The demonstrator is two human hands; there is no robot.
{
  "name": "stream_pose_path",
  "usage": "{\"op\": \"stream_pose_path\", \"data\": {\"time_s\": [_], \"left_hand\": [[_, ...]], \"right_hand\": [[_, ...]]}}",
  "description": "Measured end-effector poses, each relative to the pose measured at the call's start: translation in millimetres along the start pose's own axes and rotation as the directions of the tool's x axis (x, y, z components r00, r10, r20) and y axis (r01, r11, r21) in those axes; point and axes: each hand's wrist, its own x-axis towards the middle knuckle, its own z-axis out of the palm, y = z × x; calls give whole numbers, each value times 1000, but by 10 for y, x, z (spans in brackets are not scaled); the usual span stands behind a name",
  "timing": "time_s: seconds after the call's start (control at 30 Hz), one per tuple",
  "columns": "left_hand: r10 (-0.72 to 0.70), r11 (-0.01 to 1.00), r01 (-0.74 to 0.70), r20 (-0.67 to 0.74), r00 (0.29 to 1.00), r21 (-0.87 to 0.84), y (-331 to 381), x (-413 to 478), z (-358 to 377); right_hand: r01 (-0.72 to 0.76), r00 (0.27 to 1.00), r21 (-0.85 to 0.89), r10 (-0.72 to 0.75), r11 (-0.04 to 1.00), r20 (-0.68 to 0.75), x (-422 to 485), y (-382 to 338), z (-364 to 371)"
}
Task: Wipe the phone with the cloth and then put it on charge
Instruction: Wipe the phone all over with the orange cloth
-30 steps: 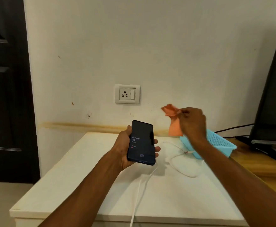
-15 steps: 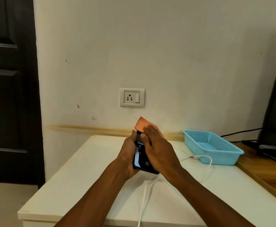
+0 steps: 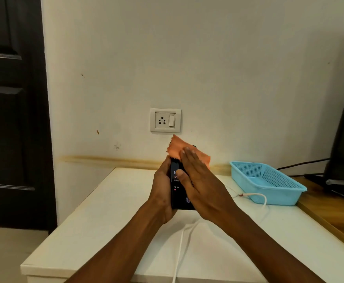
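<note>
Phone [image 3: 177, 196]: lit screen up, long axis pointing away toward the wall; left hand [image 3: 160, 195] fingers curl round it. Cloth [image 3: 177, 149]: pressed on its far end by right hand [image 3: 201, 186], fingers straight, together.

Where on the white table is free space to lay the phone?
The left half of the white table, left of the white cable, is bare. So is the front right, between cable and wooden desk. Crowded: back right, where the cable loops beside the blue basket.
</note>
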Motion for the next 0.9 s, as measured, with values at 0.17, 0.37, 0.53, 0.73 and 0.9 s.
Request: {"op": "stream_pose_path", "data": {"time_s": [0.17, 0.37, 0.53, 0.73, 0.9], "left_hand": [[0, 998, 3, 49, 999, -63, -25, 4, 12], [-11, 1000, 13, 61, 998, -25, 6, -42, 27], [21, 999, -20, 33, 999, -25, 19, -64, 5], [47, 999, -47, 14, 999, 26, -1, -25, -44], [49, 998, -50, 18, 999, 47, 6, -21, -22]], "right_hand": [[-83, 995, 15, 83, 996, -54, 87, 40, 24], [-61, 995, 90, 67, 994, -71, 244, -1, 118], [74, 996, 125, -67, 989, -53, 199, -138, 195], [131, 990, 66, -134, 989, 37, -19, -157, 114], [103, 994, -26, -102, 994, 50, -138, -129, 30]]}}
